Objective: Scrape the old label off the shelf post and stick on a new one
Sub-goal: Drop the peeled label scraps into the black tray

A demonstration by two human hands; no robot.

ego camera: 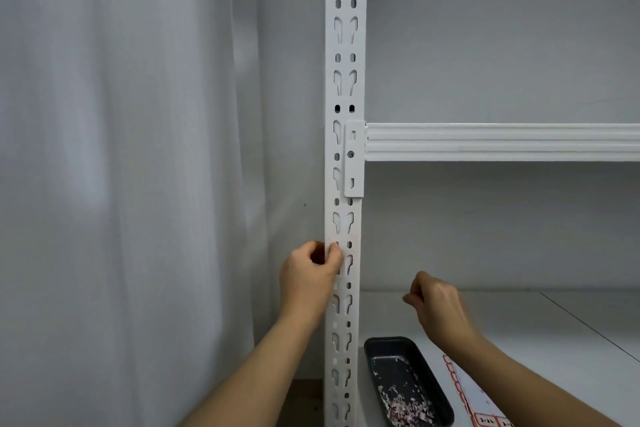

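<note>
A white perforated shelf post (344, 87) runs up the middle of the head view. My left hand (308, 279) pinches the post's left edge at about waist height, thumb and fingers closed on the metal. I see no label on the post's visible face. My right hand (438, 305) hovers to the right of the post above the lower shelf, fingers curled shut; whether something small sits between the fingertips I cannot tell. A sheet of red-bordered labels (479, 399) lies on the lower shelf near my right forearm.
A dark tray (377, 347) with pinkish scraped scraps stands on the lower shelf (554, 329) just right of the post. A white shelf beam (502, 142) crosses at mid height. A pale curtain (121, 184) hangs to the left.
</note>
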